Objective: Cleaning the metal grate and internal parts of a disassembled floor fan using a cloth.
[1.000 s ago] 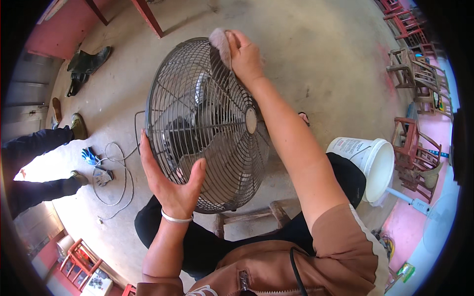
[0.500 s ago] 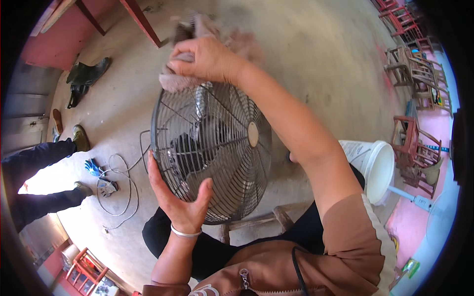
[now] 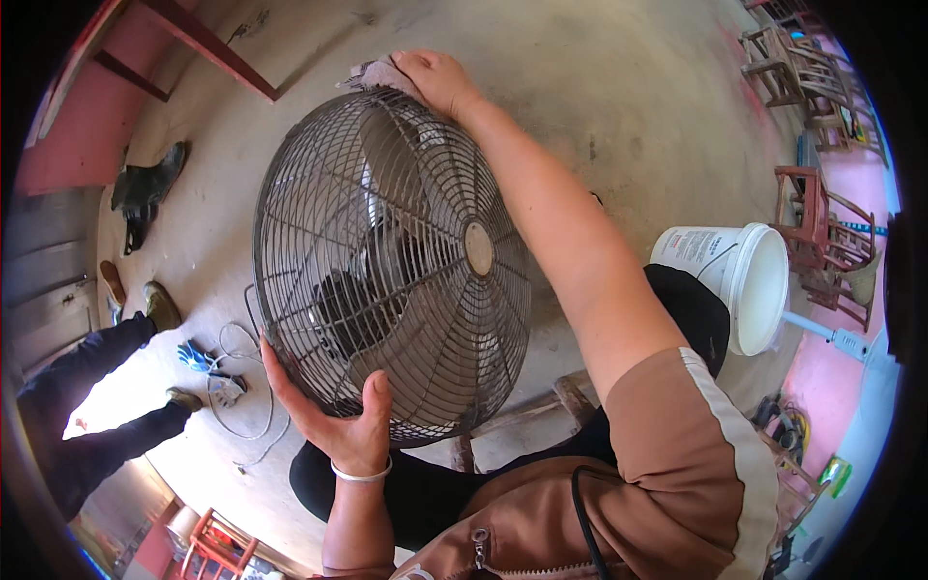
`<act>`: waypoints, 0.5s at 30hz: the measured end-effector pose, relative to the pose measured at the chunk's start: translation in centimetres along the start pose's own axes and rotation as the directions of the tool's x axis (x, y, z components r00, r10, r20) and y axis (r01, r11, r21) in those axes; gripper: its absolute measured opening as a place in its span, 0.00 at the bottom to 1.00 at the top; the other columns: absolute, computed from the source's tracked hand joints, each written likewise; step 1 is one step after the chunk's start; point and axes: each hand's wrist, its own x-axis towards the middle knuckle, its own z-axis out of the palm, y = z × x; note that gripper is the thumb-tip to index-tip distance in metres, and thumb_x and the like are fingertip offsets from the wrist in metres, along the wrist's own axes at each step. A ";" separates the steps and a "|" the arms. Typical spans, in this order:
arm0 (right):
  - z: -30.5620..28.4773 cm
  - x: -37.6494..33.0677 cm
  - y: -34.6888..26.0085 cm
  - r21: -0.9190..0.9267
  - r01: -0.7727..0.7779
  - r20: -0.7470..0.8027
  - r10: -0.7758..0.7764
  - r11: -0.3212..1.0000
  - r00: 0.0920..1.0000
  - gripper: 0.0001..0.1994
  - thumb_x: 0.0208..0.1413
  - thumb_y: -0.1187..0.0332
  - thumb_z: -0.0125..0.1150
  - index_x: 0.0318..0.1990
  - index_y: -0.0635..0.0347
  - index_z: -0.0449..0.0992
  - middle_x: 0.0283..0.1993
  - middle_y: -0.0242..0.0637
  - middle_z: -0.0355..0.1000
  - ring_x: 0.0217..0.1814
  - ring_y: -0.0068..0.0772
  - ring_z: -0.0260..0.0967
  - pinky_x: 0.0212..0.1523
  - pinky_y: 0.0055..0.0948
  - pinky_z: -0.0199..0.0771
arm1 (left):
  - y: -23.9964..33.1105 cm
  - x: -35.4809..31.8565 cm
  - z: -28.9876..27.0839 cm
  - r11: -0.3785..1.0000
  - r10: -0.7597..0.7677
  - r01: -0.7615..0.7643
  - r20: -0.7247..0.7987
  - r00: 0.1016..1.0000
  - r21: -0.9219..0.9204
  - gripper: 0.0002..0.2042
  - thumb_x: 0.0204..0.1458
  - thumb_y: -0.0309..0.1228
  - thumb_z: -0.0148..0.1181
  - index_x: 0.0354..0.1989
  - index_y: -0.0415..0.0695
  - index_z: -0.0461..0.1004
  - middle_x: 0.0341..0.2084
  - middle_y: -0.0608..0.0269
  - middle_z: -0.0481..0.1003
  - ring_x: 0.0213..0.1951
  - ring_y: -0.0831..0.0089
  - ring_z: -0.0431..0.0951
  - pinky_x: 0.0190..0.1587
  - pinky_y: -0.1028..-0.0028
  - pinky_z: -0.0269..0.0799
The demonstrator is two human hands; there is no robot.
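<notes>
In front of me is a round electric fan [image 3: 454,338] with a dark wire cage, a pale disc at its centre and blades inside. My left hand [image 3: 356,430] supports the cage at its lower left rim, thumb and fingers apart around the edge. At the top of the cage my right hand [image 3: 440,85] presses a greyish-pink cloth [image 3: 385,77] against the rim, its fingers closed on it. Part of the cloth is hidden under that hand. A thin cord [image 3: 227,416] lies in loops on the floor left of the fan.
A white bucket [image 3: 757,290] stands at the right. Dark boots [image 3: 150,179], a blue glove [image 3: 194,356] and another person's legs [image 3: 126,440] are at the left. A red-legged table [image 3: 213,48] is at the far left, and wooden chairs [image 3: 802,208] line the right wall.
The cloth and my right hand, blurred earlier above the fan, now rest on the cage's top rim, further back. My left hand stays on the lower rim. The view has shifted and the fan looks tilted differently.
</notes>
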 end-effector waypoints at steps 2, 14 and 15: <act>0.0 -1.6 0.6 -0.051 -0.008 -0.076 0.004 0.999 0.997 0.25 0.57 0.44 0.50 0.47 0.55 0.78 0.44 0.48 0.77 0.48 0.50 0.73 0.50 0.38 0.70 | -0.2 -0.1 0.1 0.999 -0.013 0.013 -0.009 1.000 0.034 0.47 0.47 0.51 0.65 0.68 0.34 0.49 0.66 0.46 0.55 0.68 0.55 0.51 0.69 0.59 0.41; 2.2 -29.2 15.6 -0.108 -0.489 -0.269 0.448 0.865 0.852 0.18 0.64 0.63 0.46 0.57 0.64 0.67 0.48 0.54 0.72 0.53 0.55 0.70 0.55 0.40 0.67 | 2.3 -0.5 0.5 0.992 0.055 -0.051 -0.032 0.998 0.119 0.45 0.46 0.45 0.65 0.68 0.35 0.50 0.65 0.46 0.56 0.68 0.55 0.52 0.69 0.59 0.41; 1.2 -29.5 14.0 -0.106 -0.497 -0.277 0.455 0.861 0.846 0.18 0.64 0.63 0.46 0.57 0.64 0.67 0.48 0.54 0.72 0.53 0.55 0.70 0.55 0.40 0.67 | 2.8 -0.6 0.6 0.988 0.082 -0.078 -0.024 0.996 0.135 0.44 0.46 0.44 0.65 0.68 0.35 0.51 0.65 0.46 0.56 0.68 0.55 0.52 0.69 0.59 0.42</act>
